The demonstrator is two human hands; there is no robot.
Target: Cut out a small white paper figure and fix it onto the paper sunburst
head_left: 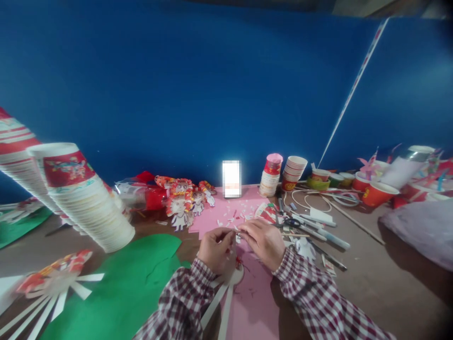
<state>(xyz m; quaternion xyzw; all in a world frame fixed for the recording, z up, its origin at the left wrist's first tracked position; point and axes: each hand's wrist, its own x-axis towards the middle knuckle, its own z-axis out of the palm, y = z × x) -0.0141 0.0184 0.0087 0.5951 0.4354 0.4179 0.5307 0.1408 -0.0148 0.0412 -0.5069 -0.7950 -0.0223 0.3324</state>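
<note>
Both hands meet over a pink sheet (255,288) littered with small white scraps. A cut-open paper cup (236,275) lies below them, its long white strips fanned toward me. One strip seems to rise from its round base up between my hands. My left hand (216,248) is closed, thumb and forefinger pinched at the strip's upper end. Fingers bent and pressed together, my right hand (262,240) closes on the same end from the right. The fingertips nearly touch, so little of the held part shows.
Stacked paper cups (88,203) lean at left beside green paper (141,283) and another cut cup (60,278). Paper figures (182,203) lie behind the left hand. Scissors (293,222), pens (332,238), a thin stick (357,224) and red cups (380,192) are at right. A blue wall (212,94) rises behind.
</note>
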